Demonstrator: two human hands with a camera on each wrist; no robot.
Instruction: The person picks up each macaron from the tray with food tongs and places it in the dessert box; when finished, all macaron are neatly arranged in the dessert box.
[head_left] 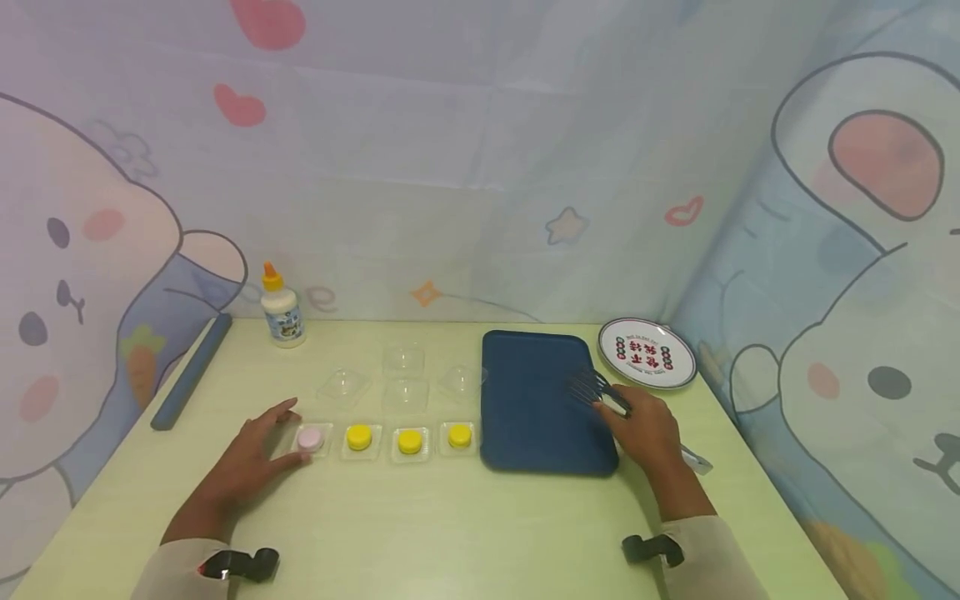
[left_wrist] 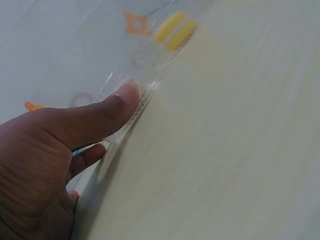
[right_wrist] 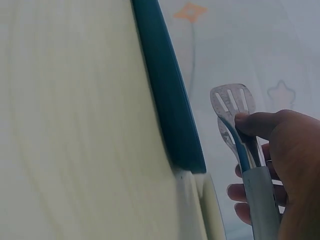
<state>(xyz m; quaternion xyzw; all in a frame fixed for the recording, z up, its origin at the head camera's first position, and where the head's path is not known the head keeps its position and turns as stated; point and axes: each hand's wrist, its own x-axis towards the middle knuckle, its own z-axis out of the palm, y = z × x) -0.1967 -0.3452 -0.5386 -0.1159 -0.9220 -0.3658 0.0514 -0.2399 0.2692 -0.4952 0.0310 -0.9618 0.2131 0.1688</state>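
My left hand [head_left: 251,454] holds a small clear plastic box base [head_left: 326,434] by its sides, thumb in front and fingers behind. A round pale pink piece [head_left: 310,439] sits in that base. To its right stand three more bases, each with a yellow round piece [head_left: 359,437]. In the left wrist view the thumb [left_wrist: 122,100] lies against the clear plastic. My right hand [head_left: 647,429] grips metal tongs [right_wrist: 262,200] with slotted heads. Those heads [head_left: 585,387] overlap the dark blue tray [head_left: 525,417] in the head view.
Several clear domed lids [head_left: 406,396] lie behind the row of bases. A white bottle with an orange tip [head_left: 285,321] stands at the back left, near a blue-grey rod [head_left: 192,375]. At the back right is a printed white plate [head_left: 647,354]. Patterned cloth walls surround the table.
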